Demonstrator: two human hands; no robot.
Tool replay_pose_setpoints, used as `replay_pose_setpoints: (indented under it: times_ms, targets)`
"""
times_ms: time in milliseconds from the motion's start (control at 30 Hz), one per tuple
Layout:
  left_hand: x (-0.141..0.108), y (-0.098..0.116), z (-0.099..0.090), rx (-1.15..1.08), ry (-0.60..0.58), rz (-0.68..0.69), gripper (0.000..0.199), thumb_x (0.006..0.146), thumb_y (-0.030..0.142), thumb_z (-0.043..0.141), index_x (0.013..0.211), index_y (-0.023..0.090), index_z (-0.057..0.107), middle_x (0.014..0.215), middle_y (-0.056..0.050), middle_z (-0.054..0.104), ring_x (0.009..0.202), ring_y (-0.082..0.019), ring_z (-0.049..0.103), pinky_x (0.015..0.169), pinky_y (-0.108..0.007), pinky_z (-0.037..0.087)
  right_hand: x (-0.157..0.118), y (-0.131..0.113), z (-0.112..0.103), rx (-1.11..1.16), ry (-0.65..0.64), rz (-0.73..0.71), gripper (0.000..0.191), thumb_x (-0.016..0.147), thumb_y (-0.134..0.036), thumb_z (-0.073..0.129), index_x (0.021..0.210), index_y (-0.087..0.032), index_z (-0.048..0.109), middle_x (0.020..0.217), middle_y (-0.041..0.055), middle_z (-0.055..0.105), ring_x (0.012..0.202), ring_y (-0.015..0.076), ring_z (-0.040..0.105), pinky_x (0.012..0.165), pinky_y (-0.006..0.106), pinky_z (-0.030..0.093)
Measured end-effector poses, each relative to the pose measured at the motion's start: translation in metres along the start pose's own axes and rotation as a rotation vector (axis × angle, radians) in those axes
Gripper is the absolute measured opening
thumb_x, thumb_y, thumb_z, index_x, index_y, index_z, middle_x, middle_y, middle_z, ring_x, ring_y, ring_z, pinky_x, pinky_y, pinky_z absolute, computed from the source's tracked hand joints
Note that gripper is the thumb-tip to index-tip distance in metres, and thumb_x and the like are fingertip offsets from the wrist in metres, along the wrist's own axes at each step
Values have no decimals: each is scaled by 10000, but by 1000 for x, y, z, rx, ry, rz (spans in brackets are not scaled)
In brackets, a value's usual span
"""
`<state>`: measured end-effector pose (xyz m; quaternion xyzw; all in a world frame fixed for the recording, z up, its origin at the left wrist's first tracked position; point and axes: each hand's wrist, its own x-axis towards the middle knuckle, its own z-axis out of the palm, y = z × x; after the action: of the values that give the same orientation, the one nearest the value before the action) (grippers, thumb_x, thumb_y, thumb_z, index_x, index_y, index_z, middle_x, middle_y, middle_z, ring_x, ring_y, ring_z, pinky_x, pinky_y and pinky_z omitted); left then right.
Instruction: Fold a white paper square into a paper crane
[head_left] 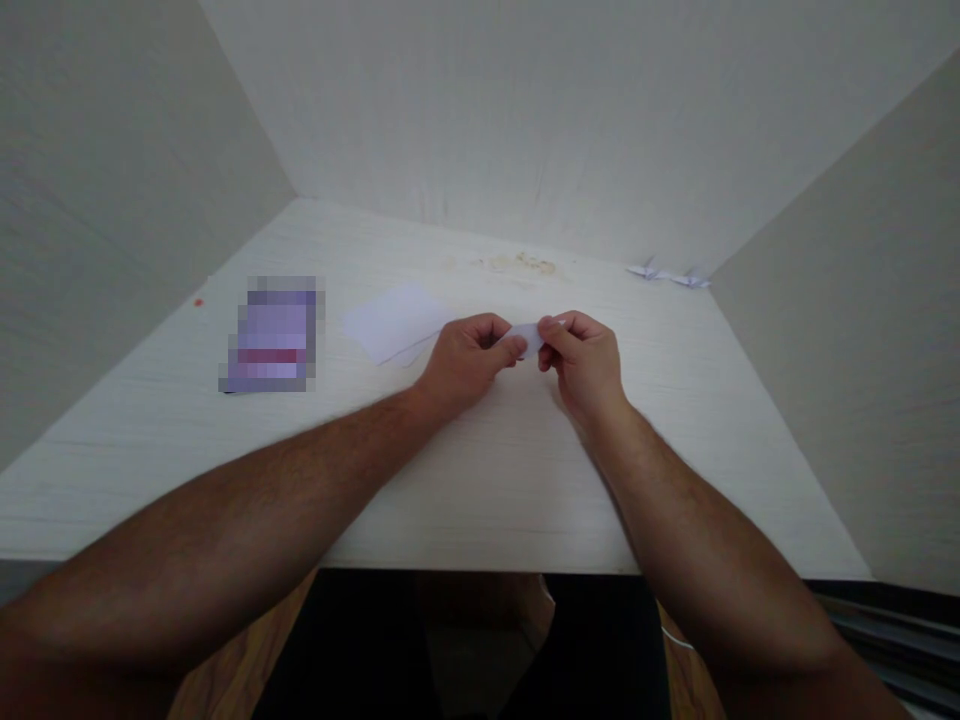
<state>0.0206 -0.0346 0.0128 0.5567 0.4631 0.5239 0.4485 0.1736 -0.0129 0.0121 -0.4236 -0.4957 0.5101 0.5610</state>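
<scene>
Between my two hands is a small piece of folded white paper, held just above the white table. My left hand pinches its left end between thumb and fingers. At the other end, my right hand grips the paper with thumb and forefinger. The fingers hide part of its shape. Flat white paper sheets lie on the table just beyond my left hand, one partly over another.
A blurred-out purple rectangular item lies at the left. Small folded paper figures sit at the back right, near the wall. A brownish worn patch marks the table's back. Walls enclose the back and sides.
</scene>
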Motion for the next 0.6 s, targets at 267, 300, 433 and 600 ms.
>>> replay_pose_setpoints:
  times_ms: [267,300,433,600]
  targets:
    - [-1,3,1,-16,-3,48,200,758,318,743,661,171,650,651,1,658,621,-114,560,620,-246,434,-3,-8,1,-1,21,19,312,756,-434,748,613,-211,583,496,-47,518,459,81,435,453,229,330]
    - [-1,3,0,-17,-1,44,201,761,318,743,663,169,649,655,-1,660,621,-113,563,621,-245,433,-2,-7,0,-12,18,10,315,765,-441,745,620,-210,588,499,-46,520,462,83,438,458,230,333]
    - [1,2,0,23,-8,13,208,781,319,724,662,166,649,633,4,650,586,-104,546,584,-238,406,1,-2,-5,-81,1,-28,333,784,-458,748,622,-205,604,499,-43,536,465,82,442,475,235,331]
    - [1,5,0,121,-28,-4,191,777,299,710,653,164,656,598,25,610,534,-83,459,526,-233,326,3,4,-8,-129,-3,-53,366,772,-507,771,639,-206,613,489,-49,542,444,78,422,462,238,291]
